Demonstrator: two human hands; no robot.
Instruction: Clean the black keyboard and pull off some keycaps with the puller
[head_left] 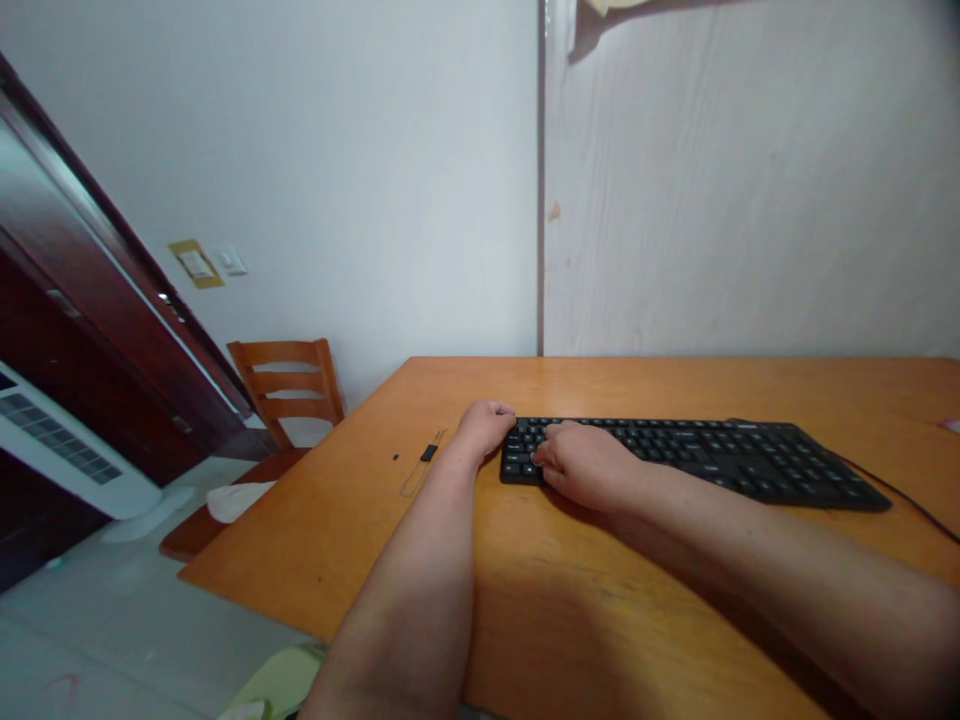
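Black plastic keyboard (694, 460) lies flat on orange wooden bench (480, 385), black cable (904, 497) running off right. Left hand (484, 428) curled, touching keyboard's left end. Right hand (585, 465) over left-end keys, fingers (541, 458) on them. Can't tell if either grip is clamped. Small black clip (428, 453) lies left of hands. Slatted wooden chair (285, 385) stands beyond bench, on pale tiled floor (112, 620).

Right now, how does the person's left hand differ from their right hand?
The left hand sits at the black keyboard's left end, while the right hand lies on its keys. The left forearm reaches straight ahead; the right forearm crosses in from the side. Both are bare.
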